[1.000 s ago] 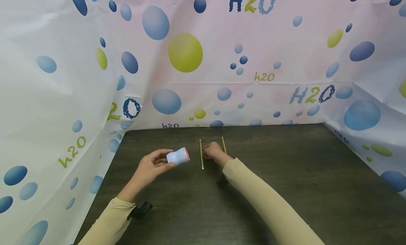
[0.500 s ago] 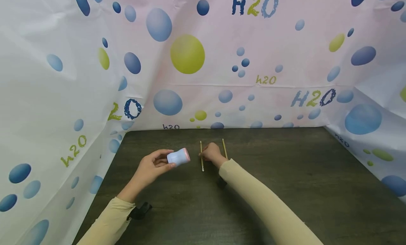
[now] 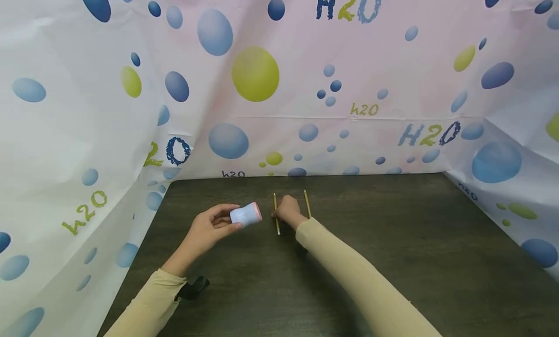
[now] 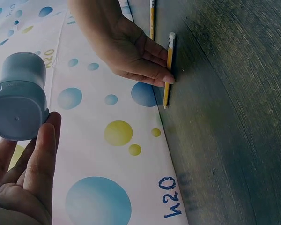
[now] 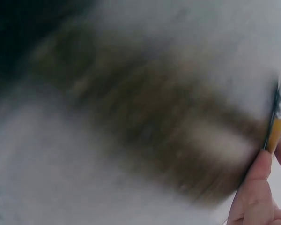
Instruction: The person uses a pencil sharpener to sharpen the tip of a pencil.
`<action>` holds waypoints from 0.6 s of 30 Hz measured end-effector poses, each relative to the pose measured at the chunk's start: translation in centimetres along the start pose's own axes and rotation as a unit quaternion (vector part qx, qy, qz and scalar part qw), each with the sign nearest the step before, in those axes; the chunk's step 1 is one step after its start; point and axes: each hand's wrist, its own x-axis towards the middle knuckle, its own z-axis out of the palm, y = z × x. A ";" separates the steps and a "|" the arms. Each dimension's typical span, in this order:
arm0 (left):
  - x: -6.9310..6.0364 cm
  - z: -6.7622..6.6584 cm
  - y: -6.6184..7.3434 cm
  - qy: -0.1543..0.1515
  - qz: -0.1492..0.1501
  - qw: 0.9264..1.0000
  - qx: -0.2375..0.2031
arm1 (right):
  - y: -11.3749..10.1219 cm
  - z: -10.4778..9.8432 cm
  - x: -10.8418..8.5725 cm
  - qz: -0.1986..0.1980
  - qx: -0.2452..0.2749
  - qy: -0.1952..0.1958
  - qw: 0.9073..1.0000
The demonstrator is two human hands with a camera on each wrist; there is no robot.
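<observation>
Right hand (image 3: 287,211) pinches a slim yellow wooden pencil (image 3: 277,224) to its left, long axis running away from the person, eraser end (image 3: 278,233) nearest; the left hand (image 3: 208,229), farther off, grips a pale-blue, pink-ended waisted cylinder (image 3: 244,215).

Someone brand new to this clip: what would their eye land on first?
Probably the big yellow-green circle printed on the white sheet behind the table. Next, the pale blue container in the person's left grip, tilted with its pink end towards the right. Then the pencil pinched in the right grip near the table's middle, with a second pencil lying to its right.
</observation>
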 end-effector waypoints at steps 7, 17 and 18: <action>-0.2 0.0 -0.4 0.003 0.000 1.000 0.004 | 0.3 0.1 -0.1 -0.011 -0.004 0.004 1.000; -0.5 0.0 -0.7 0.005 0.010 1.000 0.003 | 0.8 0.3 0.2 0.009 0.082 -0.005 0.997; -0.5 0.0 -0.8 0.004 0.011 1.000 0.003 | 0.9 0.2 0.1 0.015 0.104 -0.009 0.994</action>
